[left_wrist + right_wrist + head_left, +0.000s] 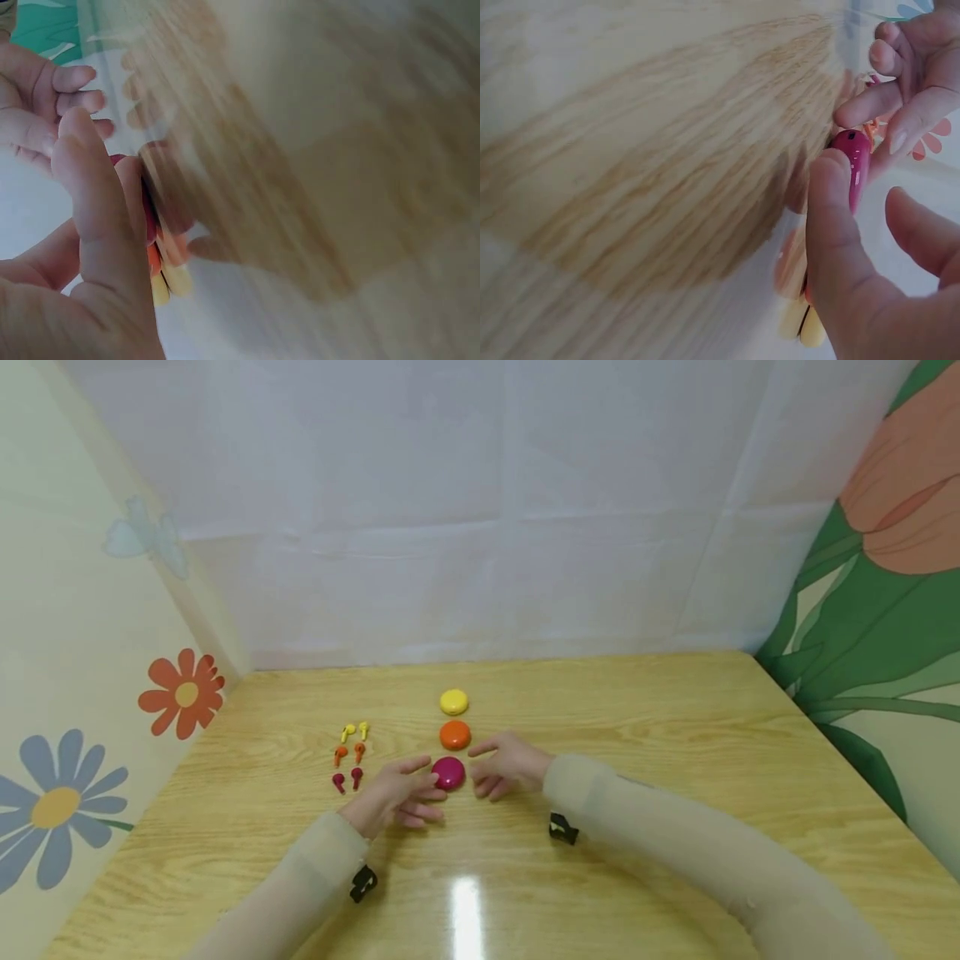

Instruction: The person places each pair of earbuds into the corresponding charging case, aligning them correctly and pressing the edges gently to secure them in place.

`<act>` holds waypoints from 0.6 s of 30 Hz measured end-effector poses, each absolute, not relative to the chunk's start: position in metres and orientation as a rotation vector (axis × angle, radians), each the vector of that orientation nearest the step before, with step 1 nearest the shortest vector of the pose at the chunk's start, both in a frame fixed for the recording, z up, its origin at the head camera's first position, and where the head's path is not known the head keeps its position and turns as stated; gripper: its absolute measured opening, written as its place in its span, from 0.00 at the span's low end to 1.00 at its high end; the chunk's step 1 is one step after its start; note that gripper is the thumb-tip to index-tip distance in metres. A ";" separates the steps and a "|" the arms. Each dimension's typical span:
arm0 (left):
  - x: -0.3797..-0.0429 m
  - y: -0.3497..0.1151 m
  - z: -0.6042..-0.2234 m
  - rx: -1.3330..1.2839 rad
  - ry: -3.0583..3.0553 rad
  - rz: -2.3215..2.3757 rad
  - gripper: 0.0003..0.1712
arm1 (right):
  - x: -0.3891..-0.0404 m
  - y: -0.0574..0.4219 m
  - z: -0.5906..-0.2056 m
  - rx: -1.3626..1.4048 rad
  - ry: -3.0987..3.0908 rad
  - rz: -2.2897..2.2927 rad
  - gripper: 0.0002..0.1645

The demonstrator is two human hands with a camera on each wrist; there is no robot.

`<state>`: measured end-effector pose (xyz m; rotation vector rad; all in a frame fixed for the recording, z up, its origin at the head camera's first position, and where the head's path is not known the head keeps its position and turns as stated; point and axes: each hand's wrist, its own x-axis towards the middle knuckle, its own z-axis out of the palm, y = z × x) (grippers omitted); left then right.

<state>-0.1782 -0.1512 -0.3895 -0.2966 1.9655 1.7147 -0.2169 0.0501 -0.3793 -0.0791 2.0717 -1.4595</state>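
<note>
A shiny round magenta earbud case [450, 774] lies on the wooden table between both hands. My left hand [401, 792] is at its left side, a fingertip at or very near the case's edge, the other fingers loosely spread. Just to the right, my right hand [510, 766] hovers with bent, parted fingers, gripping nothing. Seen in the right wrist view, the magenta case [860, 161] appears edge-on between the hands, with a small dark spot on its rim. Behind it stand an orange case [454, 735] and a yellow case [453, 702] in a column.
Left of the cases lie paired earbuds: yellow earbuds [348, 732], orange earbuds [359, 751] and magenta earbuds [356, 777]. The glossy wooden table [637, 718] ends at a white cloth backdrop [480, 527]. Flower-patterned panels stand at both sides.
</note>
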 end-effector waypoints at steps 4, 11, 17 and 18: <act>-0.181 -0.150 -0.390 -0.319 1.952 1.712 0.35 | -0.219 0.045 -0.381 -0.045 2.048 -1.470 0.27; -0.185 -0.149 -0.390 -0.343 1.954 1.667 0.35 | -0.222 0.037 -0.384 -0.024 2.064 -1.436 0.28; -0.186 -0.148 -0.390 -0.334 1.954 1.652 0.33 | -0.223 0.031 -0.388 -0.027 2.066 -1.430 0.27; -0.186 -0.148 -0.390 -0.331 1.955 1.651 0.32 | -0.223 0.029 -0.389 -0.029 2.068 -1.426 0.27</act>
